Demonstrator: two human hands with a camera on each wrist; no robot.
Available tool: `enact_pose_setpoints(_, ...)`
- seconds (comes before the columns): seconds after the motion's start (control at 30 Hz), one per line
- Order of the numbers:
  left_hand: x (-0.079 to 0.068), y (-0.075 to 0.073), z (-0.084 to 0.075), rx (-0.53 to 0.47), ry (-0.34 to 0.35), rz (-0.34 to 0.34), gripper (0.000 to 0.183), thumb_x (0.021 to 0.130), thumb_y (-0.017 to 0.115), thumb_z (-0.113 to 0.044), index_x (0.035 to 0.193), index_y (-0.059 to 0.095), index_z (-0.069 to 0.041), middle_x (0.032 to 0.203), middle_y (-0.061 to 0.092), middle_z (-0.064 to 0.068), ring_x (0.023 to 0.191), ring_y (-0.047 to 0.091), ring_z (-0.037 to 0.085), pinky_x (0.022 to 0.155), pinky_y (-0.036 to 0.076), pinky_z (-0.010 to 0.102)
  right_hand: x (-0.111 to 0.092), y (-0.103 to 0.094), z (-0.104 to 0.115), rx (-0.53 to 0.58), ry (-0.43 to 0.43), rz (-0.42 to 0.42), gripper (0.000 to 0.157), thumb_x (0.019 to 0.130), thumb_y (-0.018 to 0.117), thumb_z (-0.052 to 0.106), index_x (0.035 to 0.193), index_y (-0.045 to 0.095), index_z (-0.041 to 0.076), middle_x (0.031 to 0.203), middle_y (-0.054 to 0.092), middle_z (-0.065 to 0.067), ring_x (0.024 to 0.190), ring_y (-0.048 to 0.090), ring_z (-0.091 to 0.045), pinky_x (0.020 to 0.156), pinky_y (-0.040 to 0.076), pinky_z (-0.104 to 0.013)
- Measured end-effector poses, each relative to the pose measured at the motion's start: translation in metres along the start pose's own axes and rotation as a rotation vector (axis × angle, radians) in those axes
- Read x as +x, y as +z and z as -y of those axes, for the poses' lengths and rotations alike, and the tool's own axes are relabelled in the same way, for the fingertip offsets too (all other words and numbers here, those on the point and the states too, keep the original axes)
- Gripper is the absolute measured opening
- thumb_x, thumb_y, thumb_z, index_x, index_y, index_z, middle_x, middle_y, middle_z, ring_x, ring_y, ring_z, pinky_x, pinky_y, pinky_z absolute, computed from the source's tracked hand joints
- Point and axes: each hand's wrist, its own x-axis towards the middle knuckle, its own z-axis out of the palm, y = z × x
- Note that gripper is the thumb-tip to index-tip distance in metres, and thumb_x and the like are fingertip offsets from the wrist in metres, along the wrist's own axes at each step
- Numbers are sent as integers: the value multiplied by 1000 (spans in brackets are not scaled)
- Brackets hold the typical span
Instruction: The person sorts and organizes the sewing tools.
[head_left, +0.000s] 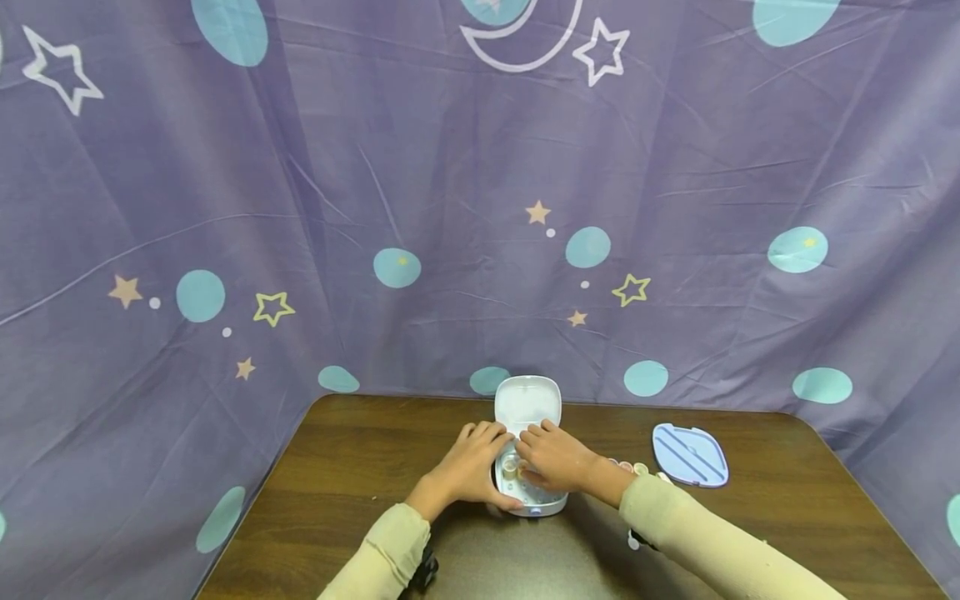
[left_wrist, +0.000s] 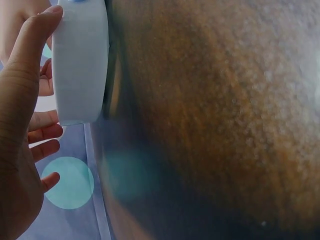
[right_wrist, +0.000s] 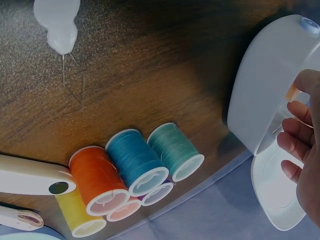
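Fingers of the left hand spread wide round the left side of a rounded white plastic box, thumb at the front edge, the others toward the rear, holding it. Right hand reaches over the box's right side, its fingers bent above the interior; a small orange-yellow edge shows by the thumb, but whether it is pinched cannot be told. Box sits on the dark brown wood-grain counter, its white lid raised at the rear, a light-blue button at the front. A small pale round piece lies inside, between the hands. Right wrist view: orange thread spool, blue thread spool and teal thread spool rest in a row over a yellow thread spool, a pink one and a purple one; beside the orange spool, a white object with a dark oval end. Nearer the camera wearer, a white lobed piece with thin wire. Pale-blue flat panel lies far right, apart from the box. Purple star-printed cloth hangs behind.
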Motion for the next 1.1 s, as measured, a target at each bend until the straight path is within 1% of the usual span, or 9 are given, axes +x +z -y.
enact_pose_setpoints(0.13, 1, 1, 1, 2, 2, -4, 104, 64, 77, -79, 141, 57, -13, 136, 56, 0, 128, 49, 18, 106, 40, 43, 0, 1, 0, 2, 6, 9, 32, 90, 71, 44, 99, 60, 16, 89, 57, 6, 86, 55, -14, 77, 41, -31)
enact_pose_setpoints(0.37, 0, 1, 0, 4, 3, -1, 105, 64, 77, -80, 142, 56, -13, 136, 55, 0, 128, 49, 18, 107, 39, 44, -1, 2, -1, 1, 4, -21, 34, 88, 73, 46, 97, 59, 16, 87, 56, 6, 84, 55, -14, 75, 40, -30)
enact_pose_setpoints(0.6, 0, 1, -1, -8, -12, 19, 106, 65, 76, -80, 144, 54, -13, 137, 55, 0, 129, 48, 19, 108, 38, 44, 0, 1, -1, 21, 26, 4, 33, 91, 67, 48, 97, 59, 16, 89, 57, 4, 85, 56, -16, 77, 40, -32)
enact_pose_setpoints(0.87, -1, 3, 1, -9, -4, 3, 107, 65, 76, -80, 144, 54, -10, 137, 55, 2, 128, 49, 20, 107, 39, 45, 0, -8, -2, 55, 46, 44, 34, 92, 63, 48, 100, 59, 15, 92, 57, 3, 88, 56, -17, 79, 42, -33)
enact_pose_setpoints(1.1, -1, 0, 0, -21, -15, 18, 106, 65, 77, -79, 144, 54, -11, 137, 55, 1, 128, 48, 19, 108, 39, 45, -1, -18, -5, 100, 69, -5, 30, 93, 63, 45, 99, 59, 16, 91, 56, 3, 87, 54, -17, 80, 42, -34)
